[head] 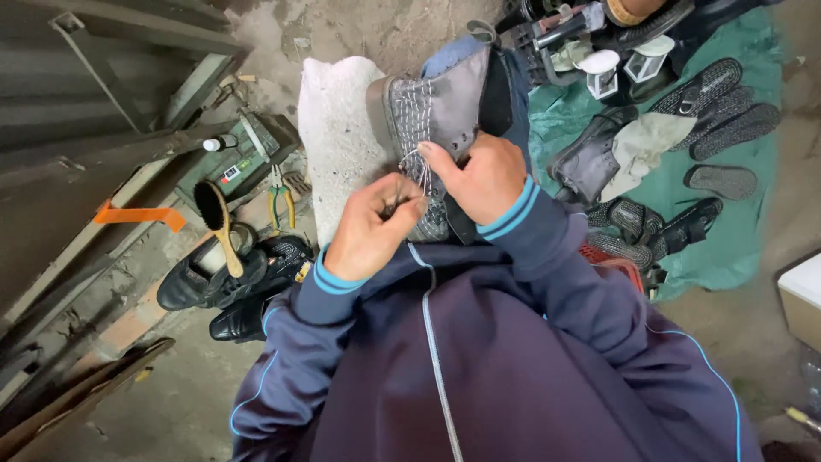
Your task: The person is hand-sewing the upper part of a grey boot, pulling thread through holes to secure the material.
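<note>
Pinched between thumb and fingertips of my left hand (374,224) is something thin and metallic, too small for me to make out, held right at the pale stitching of the grey lace-up leather boot (438,120). My right hand (481,178) is clamped around the side of that boot, thumb pressed near the seam where a loop of light thread (416,164) stands out. I see the boot resting sole-up across my lap, its heel against a white rough stone block (335,128), its toe end down toward my dark blue track jacket (479,359).

To my left, on the concrete floor (180,402), lies a pair of black leather shoes (227,282) with a wooden-handled black-bristled brush (218,224) propped on top. Just beyond them I see yellow-handled pliers (280,198) beside a green metal box (241,162). To my right, a green tarpaulin (735,248) carries a scatter of dark sandals and shoes (676,171), with a grey cloth (648,141) draped over one.
</note>
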